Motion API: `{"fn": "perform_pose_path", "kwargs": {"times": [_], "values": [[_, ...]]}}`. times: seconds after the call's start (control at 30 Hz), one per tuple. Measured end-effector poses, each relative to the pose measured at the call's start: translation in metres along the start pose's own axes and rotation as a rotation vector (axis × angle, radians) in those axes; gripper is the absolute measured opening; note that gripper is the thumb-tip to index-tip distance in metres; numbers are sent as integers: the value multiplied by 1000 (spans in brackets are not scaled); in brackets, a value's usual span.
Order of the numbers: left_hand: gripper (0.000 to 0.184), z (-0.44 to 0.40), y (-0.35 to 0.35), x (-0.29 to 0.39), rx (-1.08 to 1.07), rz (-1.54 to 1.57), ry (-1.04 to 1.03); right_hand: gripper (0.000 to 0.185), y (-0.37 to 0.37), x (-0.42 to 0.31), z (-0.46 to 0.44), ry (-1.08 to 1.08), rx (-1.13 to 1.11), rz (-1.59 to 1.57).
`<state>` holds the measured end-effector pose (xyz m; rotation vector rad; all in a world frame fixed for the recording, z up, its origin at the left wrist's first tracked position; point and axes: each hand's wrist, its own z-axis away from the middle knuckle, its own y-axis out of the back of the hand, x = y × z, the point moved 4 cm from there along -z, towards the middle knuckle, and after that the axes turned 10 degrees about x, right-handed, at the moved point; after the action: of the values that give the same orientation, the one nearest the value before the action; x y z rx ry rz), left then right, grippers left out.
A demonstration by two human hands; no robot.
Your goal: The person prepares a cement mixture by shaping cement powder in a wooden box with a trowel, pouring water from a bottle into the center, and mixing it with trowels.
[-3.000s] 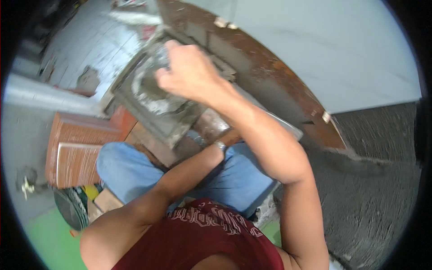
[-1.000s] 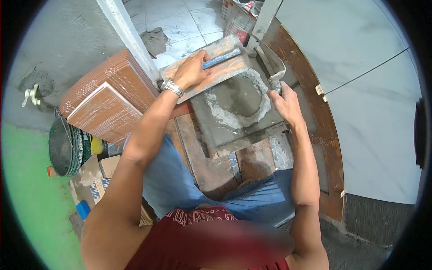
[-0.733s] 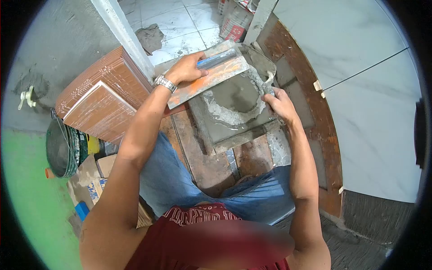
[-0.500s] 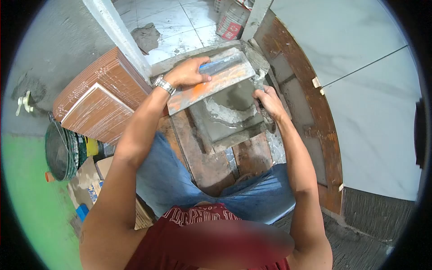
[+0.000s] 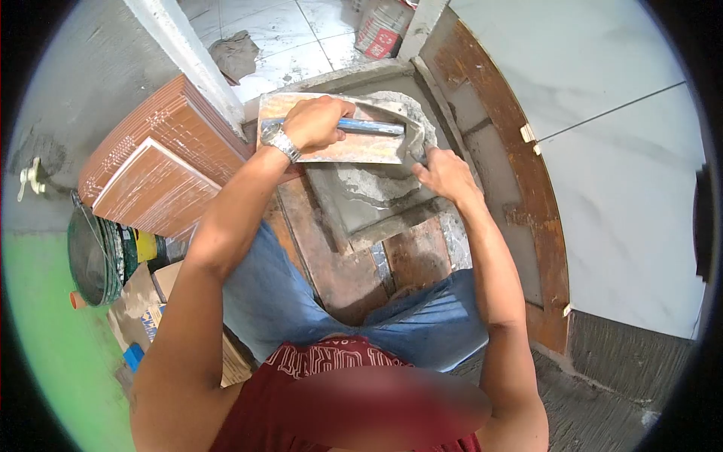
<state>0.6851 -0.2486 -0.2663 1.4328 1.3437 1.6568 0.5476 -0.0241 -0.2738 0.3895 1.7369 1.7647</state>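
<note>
My left hand is closed around the blue handle of a rectangular plastering float, its plate smeared orange and grey. A lump of wet mortar lies against the float's far right end. My right hand is closed on a mortar-covered trowel, whose blade meets the float's right end; its handle is mostly hidden in my fingers. Beneath both tools is a shallow square mortar tray with a raised rim. Wet grey mortar is spread inside it.
Brown tiles lean at the left beside a dark bucket. Large pale tiles curve along the right, edged by a wooden strip. A cement sack stands at the back. Wooden boards lie before my knees.
The float has moved left and turned from a steep slant to nearly level. The trowel and my right hand have shifted slightly left and down. Mortar now shows at the float's right end.
</note>
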Motion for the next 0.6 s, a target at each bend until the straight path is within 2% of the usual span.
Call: {"fn": "perform_pose_path", "kwargs": {"times": [0.17,0.27,0.4,0.5,0.6], "values": [[27,4,0,0,-62,-78,8,47,-19,16,-15,-95,1,47],[27,6,2,-10,-65,-87,22,47,-26,52,-17,-196,28,47],[27,2,-5,-37,42,-56,16,45,30,46,-6,-104,18,7],[27,-1,2,-35,-35,-106,-36,49,49,59,-4,-87,-70,20],[26,-4,-1,-36,80,-32,-216,56,36,75,-3,-108,-131,-54]]}}
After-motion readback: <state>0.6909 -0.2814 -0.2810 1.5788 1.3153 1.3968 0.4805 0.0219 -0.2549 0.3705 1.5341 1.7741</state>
